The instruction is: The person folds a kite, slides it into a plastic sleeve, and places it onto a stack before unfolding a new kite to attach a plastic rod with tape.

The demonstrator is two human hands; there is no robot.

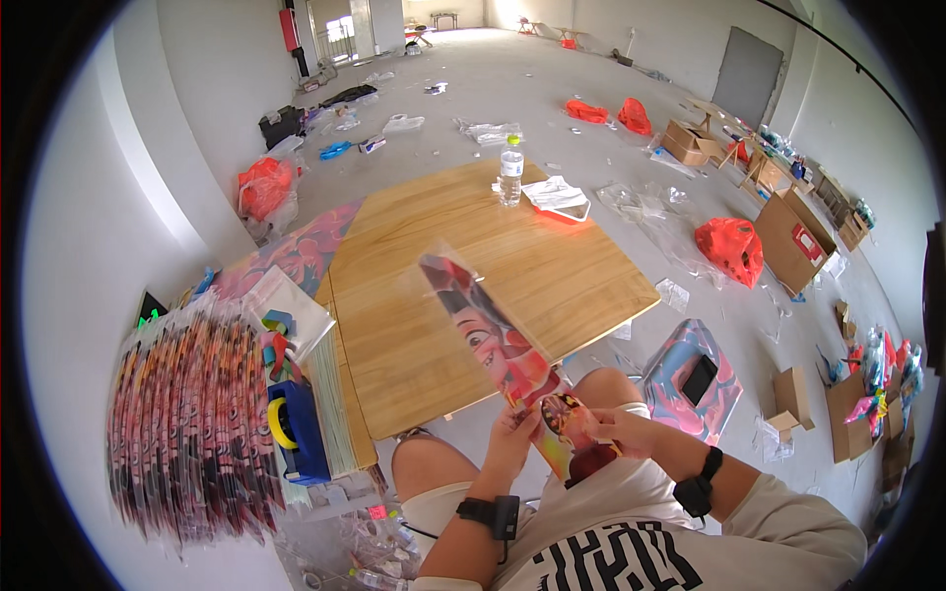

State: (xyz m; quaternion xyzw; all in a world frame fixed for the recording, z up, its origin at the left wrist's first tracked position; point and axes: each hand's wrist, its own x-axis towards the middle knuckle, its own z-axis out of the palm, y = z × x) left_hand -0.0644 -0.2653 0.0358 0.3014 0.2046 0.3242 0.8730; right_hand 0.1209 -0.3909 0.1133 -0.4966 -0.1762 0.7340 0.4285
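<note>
Both hands are in front of my lap at the table's near edge. Closed fingers of my left hand (510,435) grip the lower end of a long printed sheet in a clear plastic sleeve (493,340), which slants up over the tabletop and shows a cartoon face. My right hand (621,433) is closed on the right edge of a colourful printed card (564,419). The card hangs over my lap, its left edge beside my left hand. Whether card and sleeved sheet are joined is hard to make out. Both wrists carry black strapped devices.
At left stands a thick stack of sleeved prints (192,424), beside a blue tape dispenser (296,433). The wooden table (394,335) bears a water bottle (510,175) and a white-and-red tray (562,202). A phone (700,380) lies on a patterned stool (724,404) to the right.
</note>
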